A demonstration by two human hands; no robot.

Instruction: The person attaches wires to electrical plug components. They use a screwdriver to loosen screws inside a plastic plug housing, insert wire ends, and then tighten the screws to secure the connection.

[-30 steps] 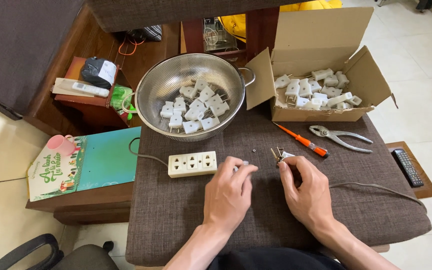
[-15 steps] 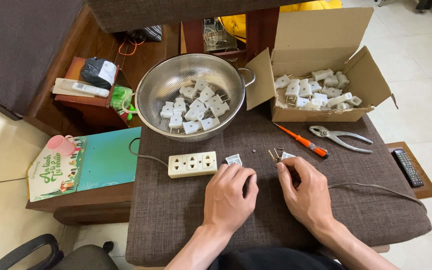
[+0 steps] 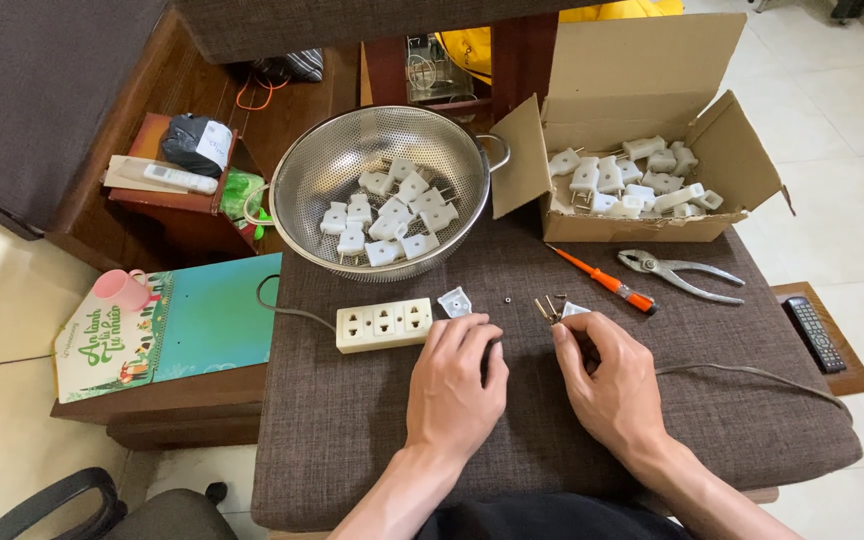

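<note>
plug half [image 3: 564, 311] with bare prongs sits pinched in our right hand [image 3: 607, 385], prongs pointing toward the colander [image 3: 382, 190]; its white cover [image 3: 455, 302] lies just beyond our left hand [image 3: 457, 375], which rests palm-down, grasping nothing we can see.

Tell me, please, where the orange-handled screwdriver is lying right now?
In the head view, the screwdriver lies on the brown cushion, right of centre, just in front of the cardboard box and left of the pliers.
</note>
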